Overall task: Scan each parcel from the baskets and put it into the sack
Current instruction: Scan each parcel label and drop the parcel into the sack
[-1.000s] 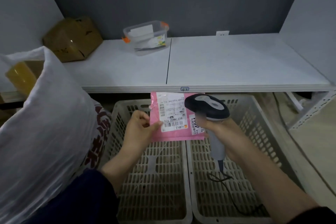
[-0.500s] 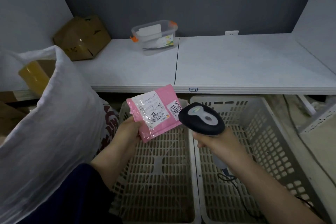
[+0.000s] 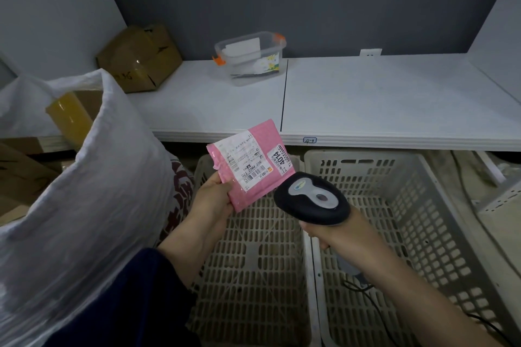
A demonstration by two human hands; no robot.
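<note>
At nine o'clock stands the white sack (image 3: 70,205). The left hand (image 3: 211,197) pinches the pink parcel (image 3: 251,166) by its lower corner, label up, above the left basket (image 3: 253,276). At four o'clock from the parcel, the right hand (image 3: 338,234) grips the scanner (image 3: 313,200). The left basket and the right basket (image 3: 408,234) seem empty, so this is probably the last parcel, not yet in the sack.

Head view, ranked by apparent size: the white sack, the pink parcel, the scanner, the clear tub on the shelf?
1. white sack
2. pink parcel
3. scanner and clear tub look alike; the tub sits farther from the camera, so I leave them unranked.
</note>
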